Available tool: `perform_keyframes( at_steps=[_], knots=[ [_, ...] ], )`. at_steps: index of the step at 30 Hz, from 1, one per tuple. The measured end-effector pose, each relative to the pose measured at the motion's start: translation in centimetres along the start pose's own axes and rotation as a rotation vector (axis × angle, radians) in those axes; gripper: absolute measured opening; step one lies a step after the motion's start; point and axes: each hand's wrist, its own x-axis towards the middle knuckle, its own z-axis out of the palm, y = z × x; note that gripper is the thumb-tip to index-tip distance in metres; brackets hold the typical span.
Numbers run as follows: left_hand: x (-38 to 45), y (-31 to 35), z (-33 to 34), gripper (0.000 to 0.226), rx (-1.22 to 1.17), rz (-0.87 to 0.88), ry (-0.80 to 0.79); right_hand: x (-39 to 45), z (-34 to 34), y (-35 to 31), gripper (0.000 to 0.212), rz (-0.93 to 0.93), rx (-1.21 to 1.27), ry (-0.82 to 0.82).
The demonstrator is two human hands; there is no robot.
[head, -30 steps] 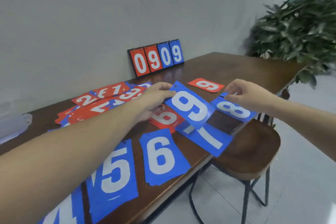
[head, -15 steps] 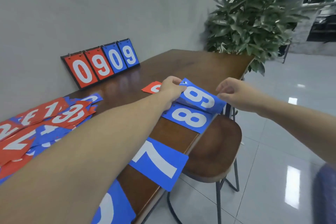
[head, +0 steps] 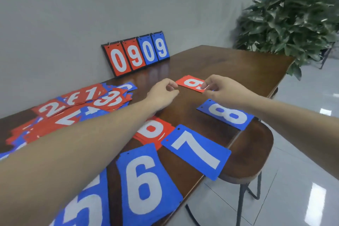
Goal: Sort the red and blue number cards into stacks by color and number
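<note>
**Both hands at the red nine card**

The right hand (head: pixel 222 91) has thumb and forefinger pinched on the near right corner of the red nine card (head: pixel 190 83). The left hand (head: pixel 164 91) sits at the card's left corner with its fingers curled in towards the thumb; whether they actually nip the edge cannot be told. The card lies flat between the two hands, its long side running left to right across the table (head: pixel 229 64). The right hand has the surer hold and looks the likelier to carry it.

Nearer the person lie the blue eight (head: pixel 226 114), the blue seven (head: pixel 197 151), the blue six (head: pixel 146 187) and a small red stack (head: pixel 152 130) (top number half hidden by the left forearm). The unsorted heap (head: pixel 78 108) spreads to the left, well apart. A scoreboard (head: pixel 136 53) leans on the wall behind; nothing stands in the way.
</note>
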Motion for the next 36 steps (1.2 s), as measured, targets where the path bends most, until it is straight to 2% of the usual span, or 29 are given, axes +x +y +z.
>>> perform_keyframes(
  at_steps=[4, 10, 16, 20, 24, 28, 33, 36],
  knots=[
    [-3.3, -5.0, -5.9, 0.01, 0.048, -0.027, 0.055, 1.4, 4.5, -4.5, 0.009, -0.108, 0.033, -0.064],
    [-7.3, -11.9, -14.2, 0.02, 0.11, -0.098, 0.136, 3.3, 10.2, -10.9, 0.03, -0.231, -0.003, -0.193],
    [-9.8, -17.8, -20.1, 0.032, 0.279, -0.175, 0.171, 5.3, 14.9, -14.3, 0.023, -0.291, -0.055, -0.29],
    [-10.1, -20.1, -22.6, 0.034, 0.32, -0.201, 0.232, 7.0, 17.2, -15.6, 0.021, -0.314, -0.091, -0.291],
    [-9.5, -21.6, -23.7, 0.037, 0.366, -0.291, 0.197, 9.4, 19.1, -16.5, 0.022, -0.326, -0.149, -0.284],
    [-7.9, -22.7, -24.6, 0.04, 0.331, -0.351, 0.251, 11.9, 20.9, -17.4, 0.033, -0.33, -0.216, -0.253],
    [-5.3, -24.4, -25.4, 0.047, 0.32, -0.397, 0.271, 14.4, 22.7, -18.2, 0.079, -0.166, -0.32, -0.228],
    [-4.4, -25.7, -25.6, 0.062, 0.318, -0.431, 0.199, 14.9, 23.2, -17.9, 0.097, -0.087, -0.319, -0.31]
  ],
)
